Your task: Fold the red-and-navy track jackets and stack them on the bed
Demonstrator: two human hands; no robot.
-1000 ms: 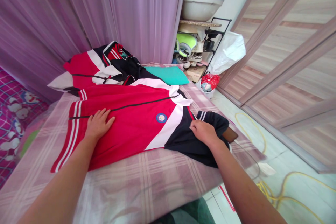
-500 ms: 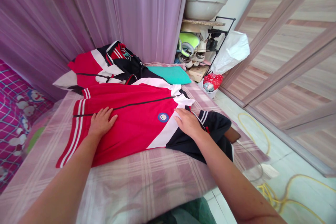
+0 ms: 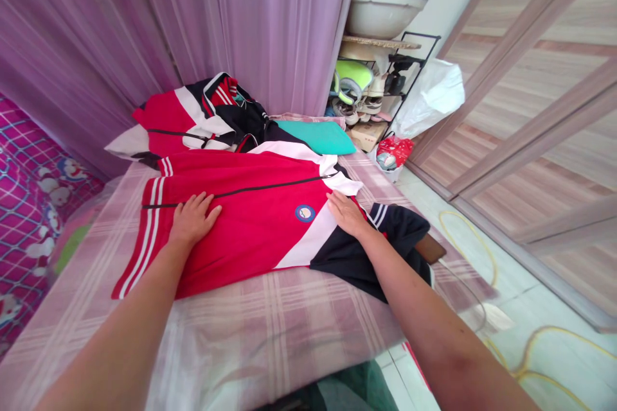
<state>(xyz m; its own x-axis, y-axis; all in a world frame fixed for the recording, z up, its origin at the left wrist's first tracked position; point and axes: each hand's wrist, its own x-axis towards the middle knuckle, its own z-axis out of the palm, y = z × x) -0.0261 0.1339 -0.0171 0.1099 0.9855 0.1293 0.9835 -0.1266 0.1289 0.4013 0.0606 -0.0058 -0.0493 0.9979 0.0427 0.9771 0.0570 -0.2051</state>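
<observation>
A red, white and navy zip jacket [image 3: 250, 218] lies spread on a bed with a pink plaid sheet [image 3: 270, 327]. My left hand [image 3: 193, 220] rests flat on the red part near the striped hem, fingers spread and open. My right hand [image 3: 348, 214] lies flat on the white band near the collar, beside a round blue badge [image 3: 304, 212], fingers stretched out. The jacket's navy sleeve [image 3: 380, 247] hangs toward the bed's right edge.
A second jacket of the same colours [image 3: 193, 119] is bunched at the far end by a teal pillow [image 3: 321, 136]. Purple curtains [image 3: 193, 26] hang behind. A shoe rack [image 3: 373, 87] with a basin, a white bag [image 3: 429, 99], yellow cable [image 3: 463, 231] on the floor at right.
My right hand has slid from the navy sleeve leftward and up onto the white band by the collar. My left hand has stayed flat on the red cloth.
</observation>
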